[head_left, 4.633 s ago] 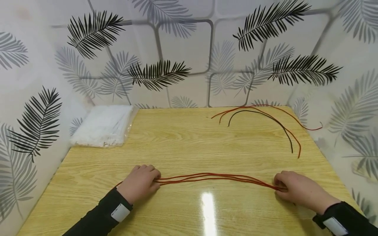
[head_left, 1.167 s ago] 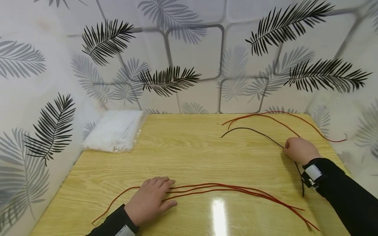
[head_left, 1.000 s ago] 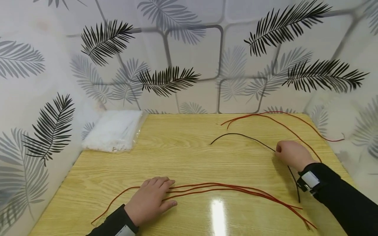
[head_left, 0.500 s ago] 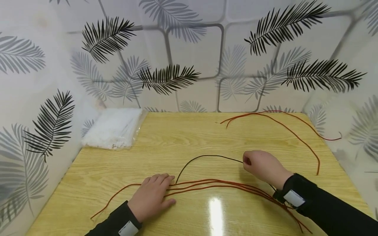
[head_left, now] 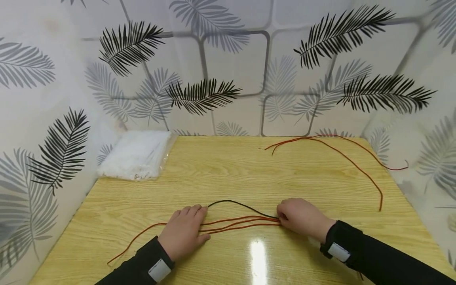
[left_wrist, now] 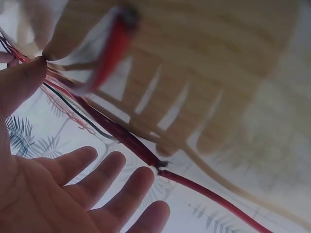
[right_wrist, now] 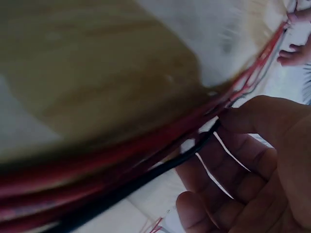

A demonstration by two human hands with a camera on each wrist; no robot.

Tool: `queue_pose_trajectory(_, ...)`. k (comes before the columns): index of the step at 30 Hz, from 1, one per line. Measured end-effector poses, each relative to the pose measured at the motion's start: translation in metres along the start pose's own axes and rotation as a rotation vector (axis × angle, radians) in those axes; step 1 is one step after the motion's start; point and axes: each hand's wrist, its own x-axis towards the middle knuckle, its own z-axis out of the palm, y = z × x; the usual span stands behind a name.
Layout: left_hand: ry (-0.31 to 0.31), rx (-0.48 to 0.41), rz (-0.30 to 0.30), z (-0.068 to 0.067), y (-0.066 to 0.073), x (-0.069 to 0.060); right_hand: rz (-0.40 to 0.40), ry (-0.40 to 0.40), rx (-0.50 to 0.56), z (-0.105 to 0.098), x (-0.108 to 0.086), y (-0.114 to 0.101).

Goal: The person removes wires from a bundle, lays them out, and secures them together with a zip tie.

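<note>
Rests the left hand [head_left: 185,231] across the red wires [head_left: 263,224] near the front of the table [head_left: 221,170], with fingers straight and slightly spread and thumb out to the side. Probably meant as a light weight rather than a grip, to stop loose strands from sliding or fanning apart. Pinches the black wire [head_left: 229,200] between thumb and curled fingers of the right hand [head_left: 303,219], right where meeting the red strands, likely to bring black and red into line at that point. Cannot tell from either wrist view about any red strand caught in the same pinch.

Bows the black wire up and away from the red between the two hands, perhaps for want of a straightening pull so far. Reaches the left fingertips with its far end, pinned or merely touching, hard to say. Leaves one red tail [head_left: 135,238] curving out past the left wrist, seemingly from uneven lengthwise placing.

At the back right, well apart from both hands, two far wires [head_left: 382,198], also red, seemingly set aside to avoid tangling. At the back left, a clear bag [head_left: 135,155] of white contents, apparently parked out of the way.
</note>
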Motion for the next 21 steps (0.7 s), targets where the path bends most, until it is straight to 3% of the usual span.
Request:
queue_pose_trajectory(5, -0.011, 0.026, -0.019, 0.001, -0.003, 0.005, -0.02, 0.026, -0.037, 0.006, -0.003, 0.001)
queue_pose_trajectory(9, -0.033, 0.022, -0.011, 0.0, -0.004, 0.007, -0.017, 0.039, -0.007, 0.005, -0.008, 0.001)
queue_pose_trajectory(21, -0.05, 0.005, 0.031, 0.0, -0.005, 0.01, 0.103, -0.004, -0.025, 0.0, -0.049, 0.008)
